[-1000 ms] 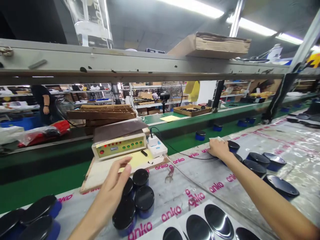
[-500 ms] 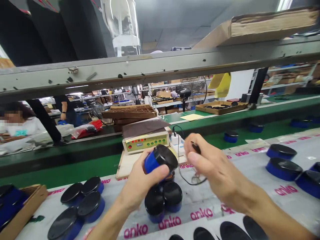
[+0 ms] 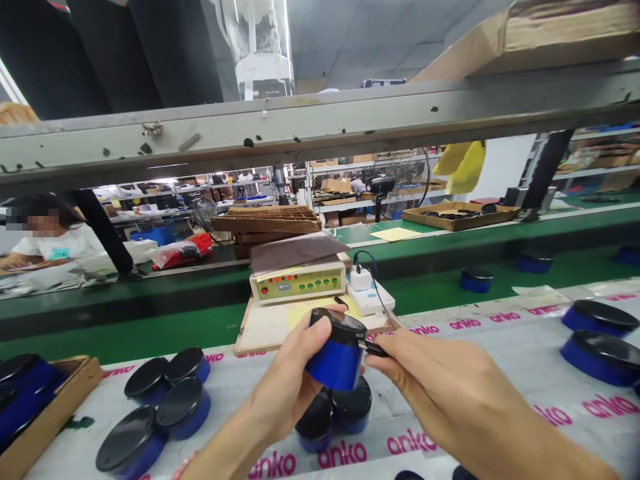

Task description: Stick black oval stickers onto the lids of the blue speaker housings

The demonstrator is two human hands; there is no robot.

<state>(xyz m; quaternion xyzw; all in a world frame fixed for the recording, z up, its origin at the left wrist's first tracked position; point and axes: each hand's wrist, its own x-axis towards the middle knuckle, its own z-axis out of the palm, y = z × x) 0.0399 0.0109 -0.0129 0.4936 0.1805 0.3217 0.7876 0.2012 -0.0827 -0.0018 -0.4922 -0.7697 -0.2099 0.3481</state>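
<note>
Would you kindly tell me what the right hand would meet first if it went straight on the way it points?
Most likely the blue-and-black device in the left hand: the right hand aims its black plug at that device's side, though whether they touch is unclear.

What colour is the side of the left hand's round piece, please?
The round piece's side is blue; the head view shows it best.

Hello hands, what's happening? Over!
Left hand gripping tilted blue-and-black device. Right hand pinching black plug at its side. Nothing visibly in the way.
</note>
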